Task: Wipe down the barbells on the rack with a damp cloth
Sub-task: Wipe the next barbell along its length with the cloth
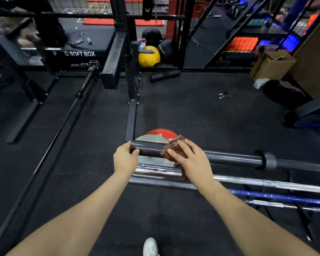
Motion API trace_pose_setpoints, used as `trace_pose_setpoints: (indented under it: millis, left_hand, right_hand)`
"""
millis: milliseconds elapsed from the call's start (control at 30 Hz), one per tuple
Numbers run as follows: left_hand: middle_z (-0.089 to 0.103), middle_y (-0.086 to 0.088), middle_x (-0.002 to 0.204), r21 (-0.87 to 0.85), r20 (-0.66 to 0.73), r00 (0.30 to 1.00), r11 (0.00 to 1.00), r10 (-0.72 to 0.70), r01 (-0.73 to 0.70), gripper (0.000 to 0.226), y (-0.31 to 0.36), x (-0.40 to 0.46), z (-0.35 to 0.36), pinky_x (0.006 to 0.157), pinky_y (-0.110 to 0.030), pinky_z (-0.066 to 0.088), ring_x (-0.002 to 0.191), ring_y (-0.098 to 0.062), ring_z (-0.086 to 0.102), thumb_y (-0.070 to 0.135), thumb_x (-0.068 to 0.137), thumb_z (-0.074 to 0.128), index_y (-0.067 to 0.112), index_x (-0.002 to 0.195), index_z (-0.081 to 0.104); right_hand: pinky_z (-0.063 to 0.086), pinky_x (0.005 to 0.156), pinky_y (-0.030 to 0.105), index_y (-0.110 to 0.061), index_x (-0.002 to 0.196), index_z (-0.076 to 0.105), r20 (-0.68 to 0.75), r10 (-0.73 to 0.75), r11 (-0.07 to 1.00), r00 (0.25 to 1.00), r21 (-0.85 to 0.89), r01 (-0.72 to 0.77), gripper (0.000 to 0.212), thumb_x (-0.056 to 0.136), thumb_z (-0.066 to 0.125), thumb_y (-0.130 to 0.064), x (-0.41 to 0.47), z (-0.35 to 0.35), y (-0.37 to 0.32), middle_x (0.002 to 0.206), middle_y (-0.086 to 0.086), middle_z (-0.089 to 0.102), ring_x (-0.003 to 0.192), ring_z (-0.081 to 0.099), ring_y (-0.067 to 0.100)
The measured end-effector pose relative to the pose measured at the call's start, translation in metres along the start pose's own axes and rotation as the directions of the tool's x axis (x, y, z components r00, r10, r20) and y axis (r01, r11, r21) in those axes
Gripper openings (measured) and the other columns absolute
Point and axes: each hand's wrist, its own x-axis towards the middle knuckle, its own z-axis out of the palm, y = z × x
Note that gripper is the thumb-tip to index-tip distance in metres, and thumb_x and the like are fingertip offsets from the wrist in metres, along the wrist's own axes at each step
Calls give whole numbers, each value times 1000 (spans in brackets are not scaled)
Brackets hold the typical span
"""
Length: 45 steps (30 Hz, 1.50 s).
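Top barbell (229, 156), dark, lies horiz. w/ long axis running L–R, its sleeve end pointing L; it sits above the chrome bar (238, 179) and blue bar (277, 197). Both my forearms reach fwd. L hand (125, 158) is curled round the sleeve tip, thumb on the front. R hand (189, 160), fingers nearly straight and spread, presses the brown cloth (174, 147) onto the sleeve, just R of my L hand.

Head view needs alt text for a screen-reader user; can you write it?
A person's right hand presses a crumpled brown cloth onto the sleeve of a dark steel barbell while the left hand grips its end. Chrome and blue bars lie nearer, above black rubber gym flooring.
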Motion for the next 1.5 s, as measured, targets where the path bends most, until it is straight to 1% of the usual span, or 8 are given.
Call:
trace_pose_setpoints:
  millis: [167,400,600,867,1033,1167,1333,1500]
  left_hand:
    - [36,-12,140,265,-34,991,957,130,-116,51,11,-13,26,101,-36,36,127,-29,39,12,91,59,8,139,42]
    - [40,-5,135,480,223,813,665,539,-572,60,48,-62,104,102,-31,36,125,-23,35,10,80,68,14,135,47]
    - [45,1,130,636,366,735,423,571,-646,63,60,-57,136,95,-29,37,117,-20,44,24,78,73,19,135,46]
    - [54,4,109,526,544,723,498,426,-690,64,79,-26,127,81,-32,46,107,-19,52,29,71,81,29,130,55]
    - [52,2,137,348,678,646,623,349,-701,73,78,7,124,105,-35,40,125,-19,49,37,69,82,20,134,52]
    - [53,-1,136,302,727,576,579,374,-757,71,74,18,122,104,-32,38,124,-19,49,43,73,77,16,134,52]
    - [67,-1,112,260,809,494,560,319,-787,46,79,27,118,94,-31,44,105,-20,60,43,82,68,16,119,64]
    - [61,5,124,286,687,537,496,490,-820,54,57,25,111,97,-39,44,115,-20,55,56,83,60,27,128,57]
  right_hand:
    - [55,83,47,-26,111,72,-33,131,991,991,9,-131,69,48,89,-2,-28,-14,44,120,14,64,105,62,39]
    - [55,81,46,-25,116,68,-18,298,955,954,-4,-298,70,52,90,-6,-75,-29,99,122,12,61,109,57,39]
    - [56,70,41,-24,115,68,-107,357,930,928,-51,-364,56,64,86,-9,-101,-40,134,119,13,62,106,56,37]
    - [50,91,43,-21,124,63,-183,457,884,870,-10,-467,55,73,80,-9,-107,-29,127,131,16,56,119,54,38]
    - [37,105,48,-15,124,60,-292,515,852,806,66,-520,36,89,53,-16,-98,-15,121,134,13,52,126,41,33]
    - [34,105,55,-12,118,63,-328,629,773,705,166,-613,39,88,40,-20,-80,-8,100,131,14,53,125,37,32]
    - [32,108,49,-13,116,65,-393,635,769,665,245,-590,39,88,39,-20,-64,6,67,131,13,53,127,33,28]
    - [31,109,46,-14,114,66,-407,630,776,661,301,-554,36,91,39,-22,-43,20,26,130,13,54,127,34,27]
